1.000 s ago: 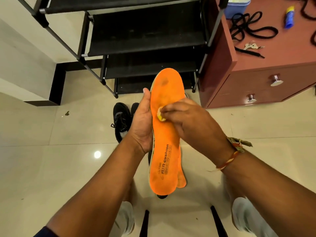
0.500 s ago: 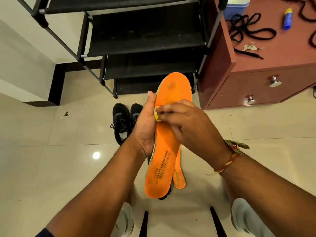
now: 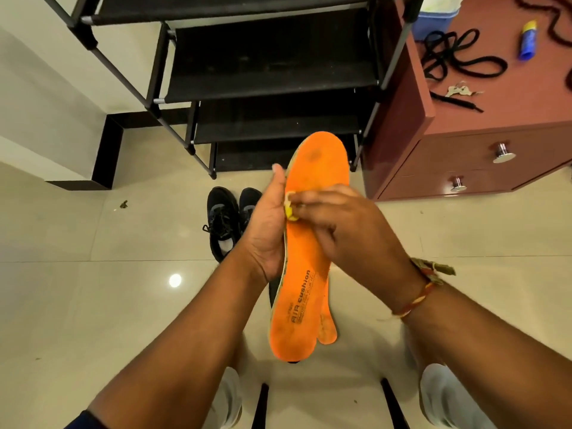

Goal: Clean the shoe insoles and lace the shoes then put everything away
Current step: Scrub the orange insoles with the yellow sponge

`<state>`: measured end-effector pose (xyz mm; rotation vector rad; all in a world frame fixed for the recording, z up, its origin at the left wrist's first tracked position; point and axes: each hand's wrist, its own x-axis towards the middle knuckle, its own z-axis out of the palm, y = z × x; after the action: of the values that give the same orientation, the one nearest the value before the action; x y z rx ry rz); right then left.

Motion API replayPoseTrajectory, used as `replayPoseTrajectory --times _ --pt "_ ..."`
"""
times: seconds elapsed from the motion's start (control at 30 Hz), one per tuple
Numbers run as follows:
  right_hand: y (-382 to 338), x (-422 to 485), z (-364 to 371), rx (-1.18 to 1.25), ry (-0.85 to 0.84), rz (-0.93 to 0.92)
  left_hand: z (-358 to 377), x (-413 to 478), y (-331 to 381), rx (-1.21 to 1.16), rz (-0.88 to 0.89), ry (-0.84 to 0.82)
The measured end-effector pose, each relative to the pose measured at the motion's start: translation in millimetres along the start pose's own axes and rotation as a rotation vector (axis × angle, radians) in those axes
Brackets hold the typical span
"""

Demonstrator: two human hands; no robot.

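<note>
pale glossy floor tiles (image 3: 77, 305) underfoot, with a bright light glare left of the insole and a small dark scrap farther left. held up over the floor, mid-frame: an orange insole (image 3: 305, 261), printed side facing up, heel end nearest, toe end pointing toward the shoe rack. gripped along its left edge by the left hand (image 3: 267, 230), thumb raised beside the rim, fingers hidden behind. pinched in the curled fingertips of the right hand (image 3: 346, 226): a small yellow cloth (image 3: 290, 209), pressed against the insole near its left edge, just beside the left thumb. peeking out behind and right of the held insole, near the heel: a second orange insole (image 3: 327, 331), with something dark under it, too hidden to tell. thread bracelet (image 3: 424, 286) on the right wrist. beyond the insole, to its left: a pair of black shoes (image 3: 230, 219) on the tiles, side by side, touching. past the toe end: a black shoe rack (image 3: 266, 69) with fabric shelves, standing against a pale wall. right of the insole: a reddish-brown cabinet (image 3: 464, 162) with two metal knobs. on its top, well apart from the insole: black laces (image 3: 458, 61) in loose loops, keys (image 3: 461, 90), a blue and yellow tube (image 3: 527, 40), a blue tub (image 3: 435, 17) at the back corner.
</note>
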<state>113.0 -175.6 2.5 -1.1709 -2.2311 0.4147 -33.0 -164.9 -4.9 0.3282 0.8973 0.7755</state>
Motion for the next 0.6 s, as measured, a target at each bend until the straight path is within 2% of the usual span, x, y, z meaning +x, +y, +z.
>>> replayPoseTrajectory --times 0.13,0.23,0.3,0.43,0.6 --pt "-5 1 9 0.088 -0.063 -0.110 -9 2 11 -0.025 -0.002 0.025" --pt "6 2 5 -0.024 -0.100 -0.118 -8 0 12 -0.032 0.019 0.013" --pt "16 0 0 -0.114 -0.088 -0.055 -4 -1 11 -0.018 0.058 0.024" --pt "32 4 -18 -0.211 0.020 0.047 8 -2 2 -0.028 0.034 -0.019" --pt "36 5 -28 -0.191 0.161 0.131 10 -2 -4 -0.035 -0.058 -0.104"
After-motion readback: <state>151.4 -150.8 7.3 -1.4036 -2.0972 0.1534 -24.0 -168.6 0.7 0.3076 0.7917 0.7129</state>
